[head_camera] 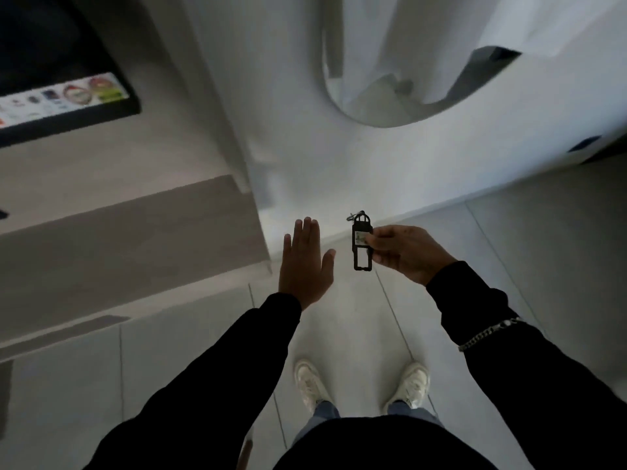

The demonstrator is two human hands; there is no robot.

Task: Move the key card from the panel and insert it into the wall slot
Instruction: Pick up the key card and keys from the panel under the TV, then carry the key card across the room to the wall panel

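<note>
The key card (361,245) is a narrow black tag with a small pale label and a metal ring at its top. My right hand (405,254) pinches it by its right edge between thumb and fingers, holding it upright in the air in front of a white wall. My left hand (305,261) is flat and open to the left of the card, fingers together and pointing up, holding nothing. A gap separates it from the card. I see no wall slot in this view.
A beige unit with a stepped ledge (129,239) stands at the left. A dark screen with a sticker strip (64,93) hangs above it. A round mirror (400,72) is on the white wall. Pale floor tiles and my white shoes (412,385) lie below.
</note>
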